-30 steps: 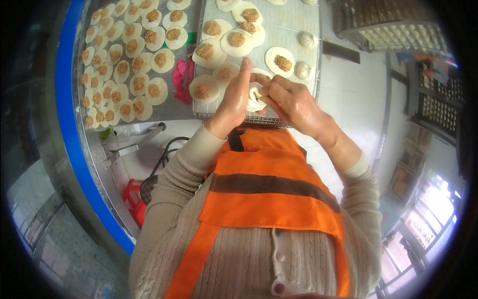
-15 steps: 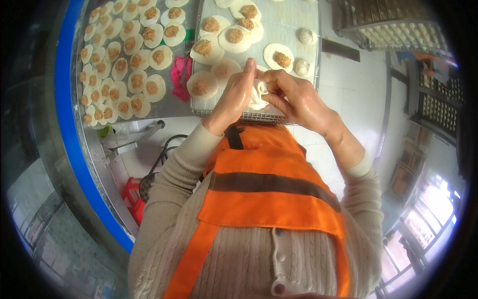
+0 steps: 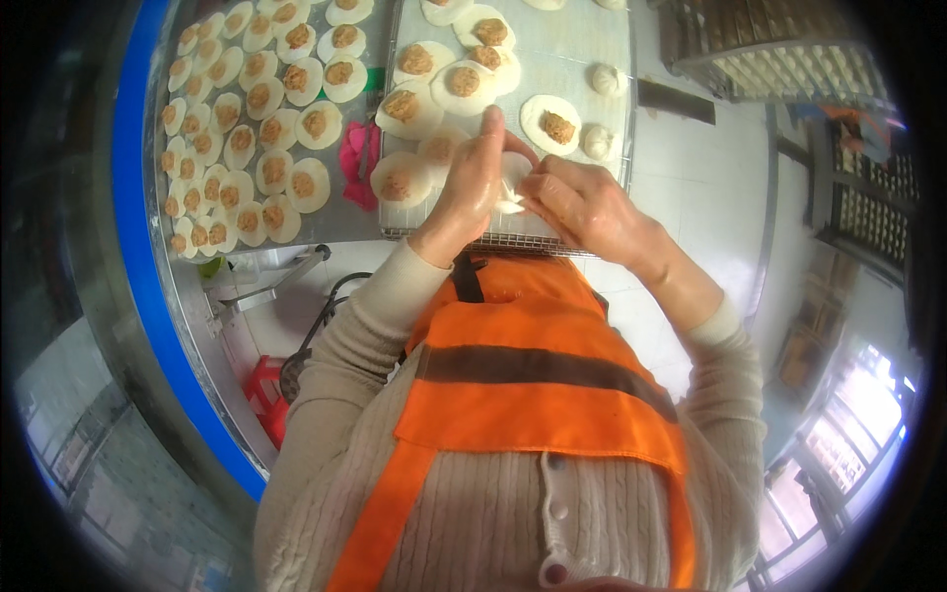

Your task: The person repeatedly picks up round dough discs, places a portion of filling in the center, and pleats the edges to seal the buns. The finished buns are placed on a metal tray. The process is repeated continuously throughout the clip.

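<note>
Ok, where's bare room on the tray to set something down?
Bare tray shows between the left-side filled wrappers and the right-edge closed buns, above the lone filled wrapper. Crowded: the tray's left side and its near end, under left hand and right hand.

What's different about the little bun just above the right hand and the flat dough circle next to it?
The bun is gathered into a rounded lump, while the dough circle lies open and flat. The dough circle shows its brownish filling on top; the bun shows none. The bun also looks smaller across than the dough circle. Both are pale and sit on the tray.
</note>
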Motion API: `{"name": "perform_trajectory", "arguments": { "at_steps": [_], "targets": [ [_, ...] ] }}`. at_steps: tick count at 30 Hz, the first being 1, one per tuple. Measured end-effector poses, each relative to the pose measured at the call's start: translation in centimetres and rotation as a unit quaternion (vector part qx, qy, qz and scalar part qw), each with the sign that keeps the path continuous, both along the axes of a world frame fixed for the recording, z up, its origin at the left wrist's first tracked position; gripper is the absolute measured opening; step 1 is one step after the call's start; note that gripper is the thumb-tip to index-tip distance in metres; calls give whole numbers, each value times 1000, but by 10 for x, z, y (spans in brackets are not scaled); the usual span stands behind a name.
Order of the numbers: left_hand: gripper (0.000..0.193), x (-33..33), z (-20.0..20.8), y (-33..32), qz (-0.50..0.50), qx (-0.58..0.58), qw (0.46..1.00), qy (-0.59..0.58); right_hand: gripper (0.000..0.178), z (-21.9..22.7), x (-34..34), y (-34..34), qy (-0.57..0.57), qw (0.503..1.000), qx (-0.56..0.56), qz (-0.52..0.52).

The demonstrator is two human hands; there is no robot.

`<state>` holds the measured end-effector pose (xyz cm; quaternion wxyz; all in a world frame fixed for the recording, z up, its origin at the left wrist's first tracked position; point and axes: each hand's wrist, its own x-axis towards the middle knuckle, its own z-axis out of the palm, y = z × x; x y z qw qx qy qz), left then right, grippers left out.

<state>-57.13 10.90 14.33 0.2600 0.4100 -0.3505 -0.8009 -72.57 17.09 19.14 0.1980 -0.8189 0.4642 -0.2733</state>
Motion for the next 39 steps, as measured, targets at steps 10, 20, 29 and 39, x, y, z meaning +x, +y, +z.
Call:
{"name": "perform_trajectory", "arguments": {
  "at_steps": [10,20,29,39],
  "targets": [
    [49,-25,-9,-2,138,-345,920,-121,23,0,7,6,-133,957,93,-240],
    [59,-58,-31,-15,80,-8,996,-42,21,-14,-25,-8,-21,979,40,-198],
    [61,-113,-36,-34,46,77,994,58,65,-33,-96,-42,-80,980,75,-169],
    [75,-84,-72,-33,-207,-490,749,-395,51,-145,-212,-135,150,945,-49,-287]
  ]
}}
